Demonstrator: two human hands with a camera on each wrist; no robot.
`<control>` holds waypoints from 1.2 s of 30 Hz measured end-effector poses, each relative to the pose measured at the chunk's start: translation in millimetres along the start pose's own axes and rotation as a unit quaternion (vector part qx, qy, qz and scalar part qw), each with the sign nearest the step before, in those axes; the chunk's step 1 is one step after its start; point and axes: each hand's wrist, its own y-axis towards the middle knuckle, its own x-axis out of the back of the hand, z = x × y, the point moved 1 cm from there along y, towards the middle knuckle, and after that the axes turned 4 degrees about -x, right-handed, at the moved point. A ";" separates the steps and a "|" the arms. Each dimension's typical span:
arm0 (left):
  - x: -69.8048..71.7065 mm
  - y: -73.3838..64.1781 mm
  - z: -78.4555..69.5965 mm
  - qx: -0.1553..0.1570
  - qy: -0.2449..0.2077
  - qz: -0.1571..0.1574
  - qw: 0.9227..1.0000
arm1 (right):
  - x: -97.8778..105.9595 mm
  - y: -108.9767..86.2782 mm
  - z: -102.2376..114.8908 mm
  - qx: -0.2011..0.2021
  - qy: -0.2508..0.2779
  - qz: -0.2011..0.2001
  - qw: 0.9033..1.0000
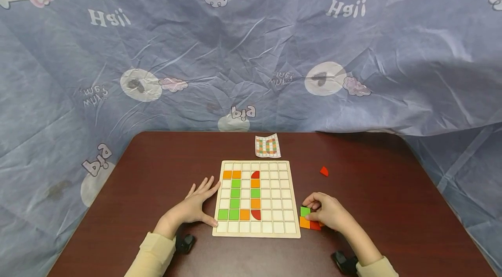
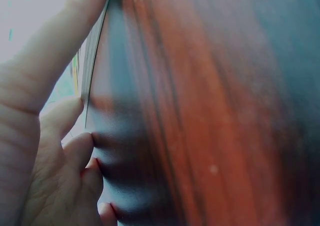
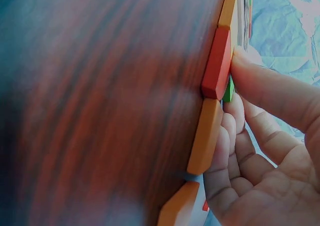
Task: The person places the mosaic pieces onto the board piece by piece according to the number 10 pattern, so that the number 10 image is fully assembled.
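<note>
A square pale wooden grid board (image 1: 276, 230) lies on the table, with green, orange and red pieces in some of its cells. Along its left edge rests my left hand (image 1: 192, 207), thumb and fingers spread and touching the rim. My right hand (image 1: 327, 212) is just right of the board, at a small cluster of loose tiles. Its thumb and curled fingers pinch a green square tile (image 1: 305, 211). Beside that tile are an orange tile (image 1: 304, 222) and a red tile (image 1: 315, 225). More orange tiles (image 3: 205, 136) show in the right wrist view, partly under the hand.
A printed pattern card (image 1: 268, 146) lies behind the board. One red quarter-round piece (image 1: 324, 171) sits alone to the right. The dark wooden table (image 1: 372, 159) ends at a patterned blue cloth (image 1: 251, 50) behind it.
</note>
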 end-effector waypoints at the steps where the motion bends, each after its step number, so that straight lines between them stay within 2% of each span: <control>1: -0.2 0.2 0.3 0.001 0.001 0.000 1.000 | -0.1 0.0 0.2 0.000 0.001 0.001 1.000; 9: -0.8 0.0 1.2 0.000 -0.003 0.001 1.000 | 0.5 -0.6 3.5 -0.015 0.001 0.002 1.000; 23: -0.6 -1.6 0.5 -0.008 -0.010 -0.001 1.000 | 4.1 -2.1 4.1 -0.009 0.007 0.009 1.000; 30: -0.4 -1.9 0.4 -0.008 -0.008 -0.003 1.000 | 7.7 0.0 10.0 -0.008 0.039 0.004 0.999; 36: 0.7 -2.0 -1.5 -0.009 -0.009 -0.004 1.000 | 6.5 3.6 17.7 0.009 0.060 -0.003 0.998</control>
